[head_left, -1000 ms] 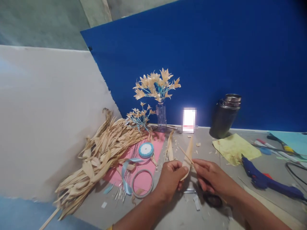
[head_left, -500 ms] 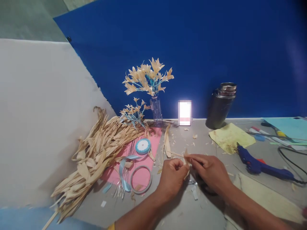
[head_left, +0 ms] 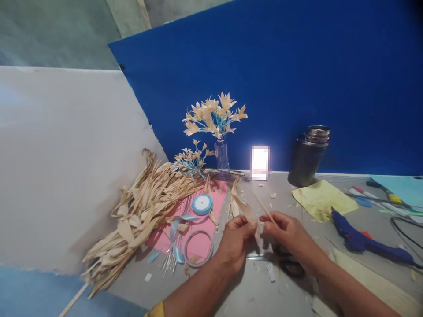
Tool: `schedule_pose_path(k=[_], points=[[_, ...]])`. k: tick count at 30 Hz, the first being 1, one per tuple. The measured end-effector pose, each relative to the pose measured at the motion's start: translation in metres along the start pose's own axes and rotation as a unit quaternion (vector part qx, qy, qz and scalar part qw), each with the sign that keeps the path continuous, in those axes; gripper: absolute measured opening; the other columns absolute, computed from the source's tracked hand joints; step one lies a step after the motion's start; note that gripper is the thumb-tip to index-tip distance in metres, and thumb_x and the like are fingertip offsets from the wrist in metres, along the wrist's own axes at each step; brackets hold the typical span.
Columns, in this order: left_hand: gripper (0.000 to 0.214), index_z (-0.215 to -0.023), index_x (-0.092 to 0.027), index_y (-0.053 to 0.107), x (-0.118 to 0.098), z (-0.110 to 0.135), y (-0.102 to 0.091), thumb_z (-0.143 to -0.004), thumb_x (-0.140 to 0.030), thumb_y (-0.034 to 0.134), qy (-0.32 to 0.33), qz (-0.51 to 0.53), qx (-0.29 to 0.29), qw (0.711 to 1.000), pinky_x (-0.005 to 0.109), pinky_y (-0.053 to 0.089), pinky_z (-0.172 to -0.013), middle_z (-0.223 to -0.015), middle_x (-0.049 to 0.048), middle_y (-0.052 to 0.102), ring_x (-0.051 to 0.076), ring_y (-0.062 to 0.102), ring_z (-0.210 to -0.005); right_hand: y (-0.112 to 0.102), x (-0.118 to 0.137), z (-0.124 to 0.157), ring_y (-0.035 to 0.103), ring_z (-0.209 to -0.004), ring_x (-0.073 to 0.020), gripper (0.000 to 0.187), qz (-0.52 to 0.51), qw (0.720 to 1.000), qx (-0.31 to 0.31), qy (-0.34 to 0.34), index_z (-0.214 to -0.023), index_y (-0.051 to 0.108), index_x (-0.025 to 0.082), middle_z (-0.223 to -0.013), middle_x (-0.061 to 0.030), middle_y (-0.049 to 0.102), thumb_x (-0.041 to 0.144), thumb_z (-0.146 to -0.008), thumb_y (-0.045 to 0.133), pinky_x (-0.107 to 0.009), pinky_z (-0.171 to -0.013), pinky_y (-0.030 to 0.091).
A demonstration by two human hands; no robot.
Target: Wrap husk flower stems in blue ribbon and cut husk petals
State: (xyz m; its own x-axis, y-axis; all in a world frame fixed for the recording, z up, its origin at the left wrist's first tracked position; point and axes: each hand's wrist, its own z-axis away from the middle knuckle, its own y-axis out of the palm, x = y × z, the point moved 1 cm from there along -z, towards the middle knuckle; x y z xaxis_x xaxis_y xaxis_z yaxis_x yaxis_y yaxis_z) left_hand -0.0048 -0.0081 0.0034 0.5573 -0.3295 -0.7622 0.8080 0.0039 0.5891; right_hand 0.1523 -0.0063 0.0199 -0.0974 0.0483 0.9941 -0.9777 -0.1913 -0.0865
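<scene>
My left hand (head_left: 235, 240) is closed in a pinch on a dried corn husk strip (head_left: 245, 210), held just above the grey table (head_left: 251, 290). My right hand (head_left: 287, 231) pinches a thin sliver of the same husk (head_left: 262, 206), which sticks up and to the left between the two hands. Both hands meet at the table's middle, over a pair of scissors (head_left: 284, 262) lying flat beneath them.
A heap of dried husks (head_left: 142, 211) lies left, beside pink paper (head_left: 198, 229) with a blue ribbon spool (head_left: 202, 204) and a tape ring (head_left: 198, 248). Husk flowers in a small vase (head_left: 220, 132), a dark flask (head_left: 309, 155), yellow paper (head_left: 322, 200) and a blue glue gun (head_left: 360, 241) lie behind and right.
The hands have drawn slightly apart, and the thin sliver now stands split off from the husk strip. The view tilted down and back up.
</scene>
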Motion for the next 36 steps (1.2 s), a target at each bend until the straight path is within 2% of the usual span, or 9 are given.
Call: schedule_pose_path(k=[4, 9, 12, 15, 19, 22, 28, 32, 36], points=[[0.034, -0.072, -0.011, 0.067, 0.004, 0.0, 0.0, -0.054, -0.026, 0.091, -0.009, 0.027, -0.007, 1.0, 0.021, 0.042, -0.058, -0.067, 0.0014, 0.063, 0.009, 0.055, -0.059, 0.017, -0.008, 0.003, 0.059, -0.068, -0.018, 0.026, 0.002, 0.999, 0.013, -0.037, -0.077, 0.069, 0.018, -0.071, -0.0015, 0.067, 0.044, -0.077, 0.072, -0.027, -0.062, 0.045], [0.026, -0.073, -0.012, 0.068, -0.009, 0.0, -0.005, -0.058, -0.023, 0.086, -0.002, -0.04, 0.007, 0.999, 0.021, 0.039, -0.052, -0.066, 0.0009, 0.061, 0.01, 0.055, -0.059, -0.017, 0.005, -0.001, 0.045, -0.057, -0.0121, 0.031, 0.068, 0.995, -0.076, -0.016, -0.068, 0.063, 0.018, -0.062, 0.0025, 0.056, 0.046, -0.079, 0.067, -0.024, -0.054, 0.034], [0.03, -0.083, -0.013, 0.07, -0.023, -0.003, -0.012, -0.059, -0.023, 0.086, -0.036, -0.07, 0.039, 0.996, 0.022, 0.041, -0.052, -0.072, 0.0026, 0.065, 0.011, 0.058, -0.06, -0.036, 0.011, -0.001, 0.042, -0.056, -0.0111, 0.03, 0.054, 0.999, 0.008, -0.004, -0.067, 0.062, 0.018, -0.061, 0.0037, 0.053, 0.046, -0.076, 0.071, -0.024, -0.053, 0.033], [0.038, -0.08, -0.01, 0.072, -0.034, -0.002, -0.018, -0.073, -0.047, 0.077, -0.104, -0.108, 0.092, 0.984, 0.022, 0.041, -0.05, -0.065, 0.0053, 0.065, 0.011, 0.056, -0.053, -0.043, 0.011, 0.0, 0.043, -0.057, -0.0115, 0.027, 0.079, 0.99, 0.118, 0.008, -0.067, 0.061, 0.018, -0.06, 0.0037, 0.053, 0.041, -0.076, 0.071, -0.023, -0.053, 0.032], [0.038, -0.07, -0.009, 0.07, -0.033, 0.006, -0.014, -0.074, -0.046, 0.074, -0.137, -0.247, 0.182, 0.942, 0.025, 0.044, -0.053, -0.063, 0.01, 0.069, 0.015, 0.062, -0.055, -0.035, 0.01, 0.001, 0.043, -0.056, -0.011, 0.021, 0.193, 0.975, 0.107, -0.008, -0.064, 0.057, 0.019, -0.058, 0.0051, 0.05, 0.031, -0.079, 0.064, -0.023, -0.052, 0.031], [0.029, -0.068, -0.009, 0.069, -0.025, 0.009, -0.011, -0.073, -0.037, 0.074, -0.128, -0.328, 0.157, 0.923, 0.026, 0.046, -0.055, -0.067, 0.0124, 0.072, 0.018, 0.067, -0.057, -0.029, 0.013, 0.0, 0.046, -0.057, -0.0122, 0.021, 0.231, 0.97, 0.067, -0.041, -0.066, 0.061, 0.019, -0.06, 0.0046, 0.053, 0.034, -0.081, 0.062, -0.023, -0.053, 0.032], [0.034, -0.081, -0.01, 0.066, -0.018, 0.001, -0.01, -0.076, -0.043, 0.068, -0.05, -0.275, 0.044, 0.959, 0.023, 0.041, -0.044, -0.059, 0.0094, 0.069, 0.017, 0.065, -0.048, -0.028, 0.009, -0.002, 0.056, -0.061, -0.0178, 0.053, 0.208, 0.974, -0.068, -0.061, -0.077, 0.073, 0.018, -0.065, -0.0017, 0.063, 0.055, -0.094, 0.039, -0.028, -0.058, 0.04], [0.034, -0.086, -0.009, 0.066, -0.016, 0.001, -0.009, -0.075, -0.042, 0.068, -0.045, -0.236, 0.031, 0.97, 0.022, 0.041, -0.043, -0.056, 0.0081, 0.068, 0.017, 0.064, -0.046, -0.012, 0.004, 0.0, 0.058, -0.063, -0.0177, 0.038, 0.193, 0.98, -0.019, -0.048, -0.074, 0.072, 0.019, -0.069, -0.0014, 0.067, 0.048, -0.089, 0.054, -0.027, -0.06, 0.042], [0.03, -0.082, -0.009, 0.066, -0.013, 0.007, -0.002, -0.076, -0.039, 0.066, -0.032, -0.248, 0.044, 0.967, 0.023, 0.042, -0.044, -0.055, 0.0081, 0.067, 0.017, 0.064, -0.046, 0.005, 0.0, 0.002, 0.058, -0.063, -0.0162, 0.033, 0.141, 0.986, 0.029, -0.082, -0.077, 0.069, 0.02, -0.067, 0.0011, 0.067, 0.043, -0.093, 0.052, -0.026, -0.061, 0.041]])
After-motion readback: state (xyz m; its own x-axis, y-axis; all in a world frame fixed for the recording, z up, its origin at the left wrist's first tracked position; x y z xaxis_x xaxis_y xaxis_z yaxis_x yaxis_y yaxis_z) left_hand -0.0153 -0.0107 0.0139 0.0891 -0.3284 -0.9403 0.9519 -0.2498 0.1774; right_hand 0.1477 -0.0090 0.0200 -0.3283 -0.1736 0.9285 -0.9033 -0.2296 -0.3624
